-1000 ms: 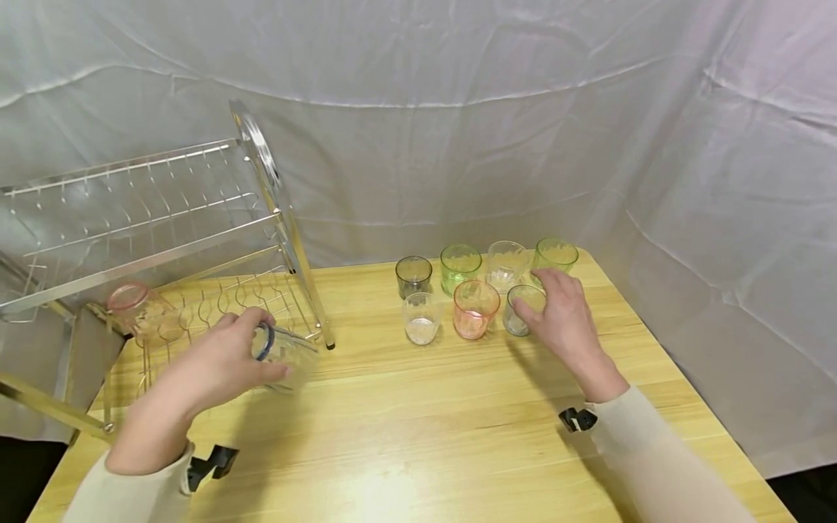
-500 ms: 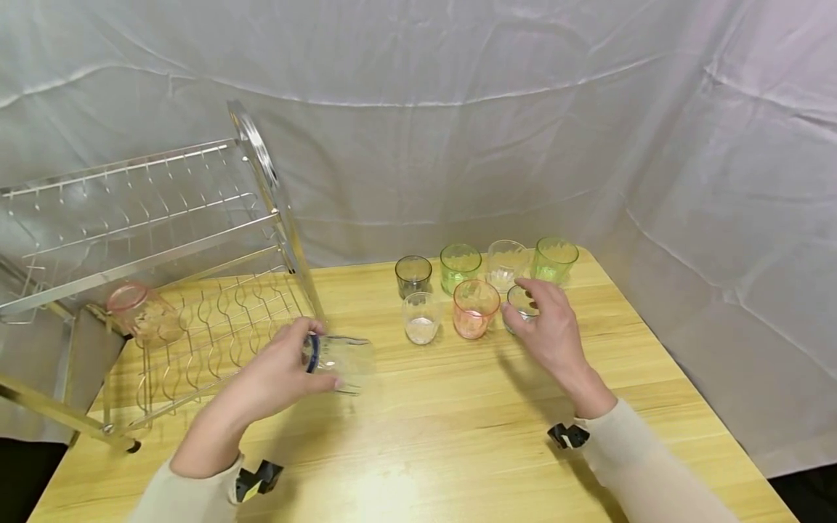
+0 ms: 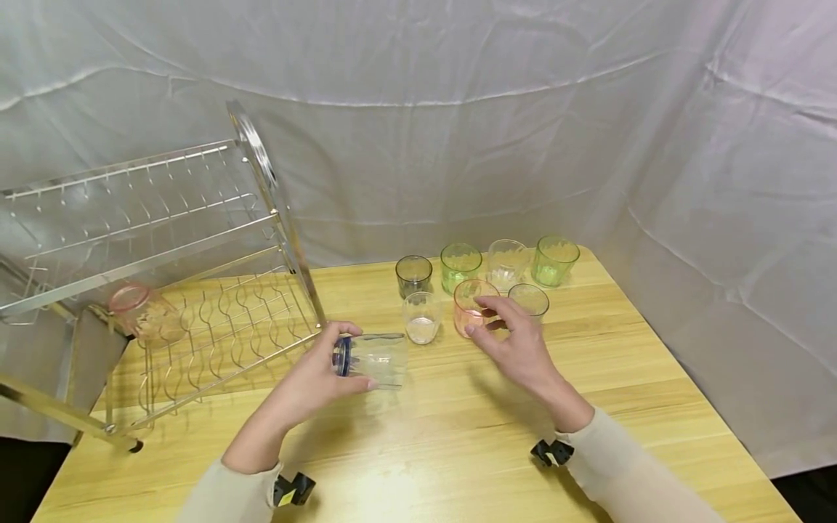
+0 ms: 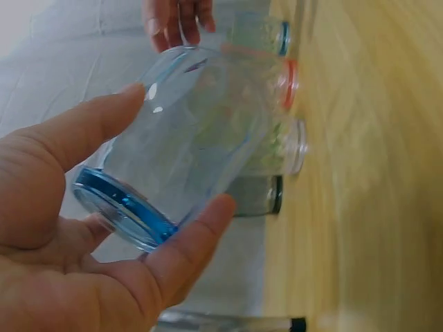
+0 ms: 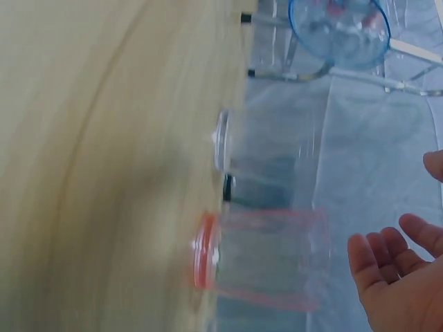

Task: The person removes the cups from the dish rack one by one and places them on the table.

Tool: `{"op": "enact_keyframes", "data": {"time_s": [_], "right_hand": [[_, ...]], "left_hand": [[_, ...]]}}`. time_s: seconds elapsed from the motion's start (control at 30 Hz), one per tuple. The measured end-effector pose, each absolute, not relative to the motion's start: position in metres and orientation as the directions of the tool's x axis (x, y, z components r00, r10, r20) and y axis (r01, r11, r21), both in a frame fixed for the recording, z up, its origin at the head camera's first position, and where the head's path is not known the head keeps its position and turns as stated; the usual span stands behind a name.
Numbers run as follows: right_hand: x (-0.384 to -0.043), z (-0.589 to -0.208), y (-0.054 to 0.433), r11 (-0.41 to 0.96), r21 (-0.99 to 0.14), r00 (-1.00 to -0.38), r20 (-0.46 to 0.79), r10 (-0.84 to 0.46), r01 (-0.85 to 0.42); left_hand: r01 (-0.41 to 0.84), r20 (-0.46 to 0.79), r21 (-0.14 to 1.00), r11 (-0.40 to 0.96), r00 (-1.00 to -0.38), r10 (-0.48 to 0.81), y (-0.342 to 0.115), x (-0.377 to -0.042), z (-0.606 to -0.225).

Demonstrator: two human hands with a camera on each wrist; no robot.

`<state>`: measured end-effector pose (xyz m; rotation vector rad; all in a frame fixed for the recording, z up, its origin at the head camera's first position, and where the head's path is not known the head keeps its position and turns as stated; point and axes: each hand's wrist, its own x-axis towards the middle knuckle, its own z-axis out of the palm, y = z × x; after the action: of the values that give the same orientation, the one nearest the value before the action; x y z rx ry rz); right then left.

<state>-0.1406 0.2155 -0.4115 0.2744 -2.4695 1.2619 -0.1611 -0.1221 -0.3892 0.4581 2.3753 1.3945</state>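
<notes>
My left hand [image 3: 317, 378] grips a clear glass tumbler [image 3: 382, 359] with a blue base, thumb and fingers on opposite sides near that base. The tumbler is tipped on its side above the table, its mouth pointing right; the left wrist view shows the blue base [image 4: 128, 207] by the palm. My right hand [image 3: 523, 352] hovers with loosely bent fingers, overlapping the pink glass [image 3: 468, 303] in the head view. A gap shows between that hand and the pink glass [image 5: 270, 256] in the right wrist view.
Around the pink glass stand a clear glass [image 3: 421, 323], a smoky glass [image 3: 413, 274], a green glass [image 3: 460, 265], another green one and more clear ones. At left a two-tier metal dish rack [image 3: 150, 261] holds a tilted pink glass [image 3: 147, 316]. Grey cloth [image 3: 418, 160] hangs behind.
My left hand has carried the blue-based tumbler rightward from beside the rack toward the table's middle. My right hand has shifted left, from the bluish glass to the pink one.
</notes>
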Motion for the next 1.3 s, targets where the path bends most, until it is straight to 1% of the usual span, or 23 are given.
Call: {"op": "enact_keyframes", "data": {"time_s": [0.13,0.27,0.37,0.53,0.63,0.73,0.97,1.13,1.3], "right_hand": [[-0.138,-0.412,0.205,0.485,-0.828,-0.955,0.291,-0.056,-0.281],[-0.135,-0.412,0.198,0.423,-0.874,-0.971,0.211,-0.113,-0.24],[-0.134,-0.413,0.194,0.375,-0.896,-0.966,0.18,-0.184,-0.239],[-0.134,-0.416,0.188,0.276,-0.931,-0.94,0.148,-0.308,-0.237],[-0.134,-0.419,0.185,0.252,-0.94,-0.928,0.134,-0.349,-0.231],[-0.134,-0.421,0.182,0.238,-0.946,-0.922,0.123,-0.366,-0.22],[-0.134,-0.425,0.177,0.16,-0.976,-0.913,0.073,-0.401,-0.149],[-0.133,-0.427,0.173,0.121,-0.981,-0.903,0.089,-0.421,-0.153],[-0.131,-0.429,0.17,0.095,-0.984,-0.906,0.101,-0.411,-0.153]], "left_hand": [[0.064,-0.134,0.909,0.413,-0.892,0.432,-0.114,-0.16,-0.395],[0.036,-0.143,0.922,0.387,-0.894,0.425,-0.107,-0.158,-0.397],[0.032,-0.144,0.922,0.385,-0.896,0.419,-0.102,-0.157,-0.399],[0.031,-0.135,0.935,0.352,-0.889,0.438,-0.093,-0.157,-0.402],[0.023,-0.137,0.942,0.333,-0.885,0.446,-0.089,-0.156,-0.404],[0.025,-0.133,0.945,0.326,-0.881,0.453,-0.087,-0.156,-0.406],[0.045,-0.112,0.946,0.32,-0.884,0.454,-0.083,-0.156,-0.409],[0.036,-0.109,0.952,0.303,-0.887,0.449,-0.082,-0.155,-0.41],[0.018,-0.109,0.963,0.267,-0.884,0.455,-0.08,-0.154,-0.411]]}}
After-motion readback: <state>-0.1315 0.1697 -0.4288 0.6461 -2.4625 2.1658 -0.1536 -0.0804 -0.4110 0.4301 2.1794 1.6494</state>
